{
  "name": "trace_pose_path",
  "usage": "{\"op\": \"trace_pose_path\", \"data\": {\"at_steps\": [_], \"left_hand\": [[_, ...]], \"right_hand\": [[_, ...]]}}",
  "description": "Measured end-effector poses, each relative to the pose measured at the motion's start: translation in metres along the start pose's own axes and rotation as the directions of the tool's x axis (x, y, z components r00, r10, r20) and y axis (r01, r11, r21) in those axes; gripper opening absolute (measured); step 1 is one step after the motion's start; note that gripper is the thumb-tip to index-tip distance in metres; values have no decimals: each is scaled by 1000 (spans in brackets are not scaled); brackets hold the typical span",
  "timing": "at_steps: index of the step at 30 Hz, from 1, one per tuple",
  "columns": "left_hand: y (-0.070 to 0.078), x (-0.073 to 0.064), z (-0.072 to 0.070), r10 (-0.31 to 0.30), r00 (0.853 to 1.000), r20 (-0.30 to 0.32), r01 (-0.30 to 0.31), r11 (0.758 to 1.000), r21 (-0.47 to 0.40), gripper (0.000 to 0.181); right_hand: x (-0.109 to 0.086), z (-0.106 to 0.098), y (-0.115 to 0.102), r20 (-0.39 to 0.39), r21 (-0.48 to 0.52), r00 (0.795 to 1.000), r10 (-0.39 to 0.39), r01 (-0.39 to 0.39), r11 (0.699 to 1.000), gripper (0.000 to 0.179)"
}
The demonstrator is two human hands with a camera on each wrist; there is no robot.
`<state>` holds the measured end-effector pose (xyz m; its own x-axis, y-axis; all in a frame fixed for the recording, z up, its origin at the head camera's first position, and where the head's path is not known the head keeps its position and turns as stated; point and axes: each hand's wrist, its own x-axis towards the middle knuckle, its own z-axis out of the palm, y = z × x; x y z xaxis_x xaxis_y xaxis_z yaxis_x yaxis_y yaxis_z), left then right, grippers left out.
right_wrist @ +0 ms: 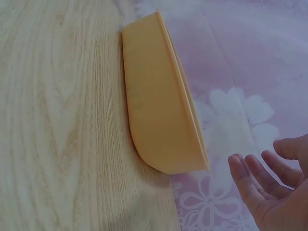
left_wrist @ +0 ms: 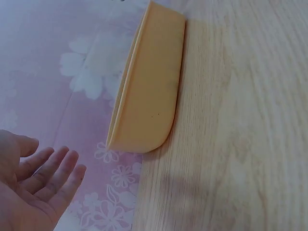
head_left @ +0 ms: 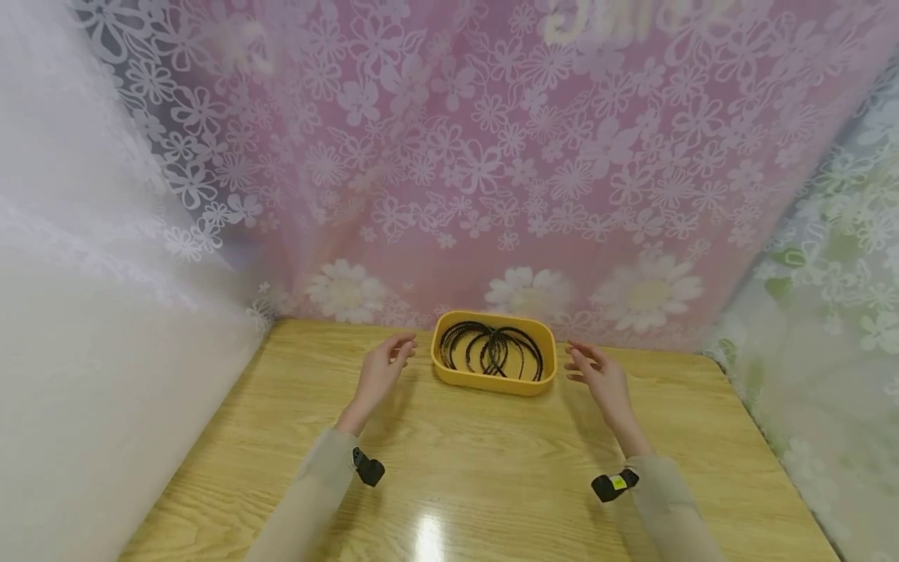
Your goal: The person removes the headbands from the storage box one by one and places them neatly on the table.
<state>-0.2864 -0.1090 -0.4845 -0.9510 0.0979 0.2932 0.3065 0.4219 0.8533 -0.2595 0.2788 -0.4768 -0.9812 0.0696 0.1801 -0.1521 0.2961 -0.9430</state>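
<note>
Hands (head_left: 381, 373) (head_left: 605, 382), two, fingers loosely apart, beside one yellow bin (head_left: 492, 383) of several black hoops (head_left: 495, 350)

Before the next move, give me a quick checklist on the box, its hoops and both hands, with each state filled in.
1. Box upright on the table: ok.
2. Left hand relaxed, at the box's left end: ok; a gap shows, so no grip.
3. Right hand relaxed, at the right end: ok; also apart from the box.
4. Black hoops inside the box: ok.
5. Hoops lying separately: not ok; several overlap.
6. Box's far side free of the pink backdrop: cannot tell; no view shows that gap plainly.
</note>
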Motion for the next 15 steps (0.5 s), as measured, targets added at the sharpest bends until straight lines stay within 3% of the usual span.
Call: {"op": "trace_pose_path", "data": {"at_steps": [7, 15], "left_hand": [[-4, 19, 9, -78, 997, 27, 80, 993, -88, 31], [-13, 35, 23, -216, 970, 115, 230, 965, -123, 35]], "right_hand": [[20, 2, 9, -9, -52, 999, 44, -44, 998, 42], [38, 11, 24, 1, -121, 996, 89, -88, 989, 41]]}}
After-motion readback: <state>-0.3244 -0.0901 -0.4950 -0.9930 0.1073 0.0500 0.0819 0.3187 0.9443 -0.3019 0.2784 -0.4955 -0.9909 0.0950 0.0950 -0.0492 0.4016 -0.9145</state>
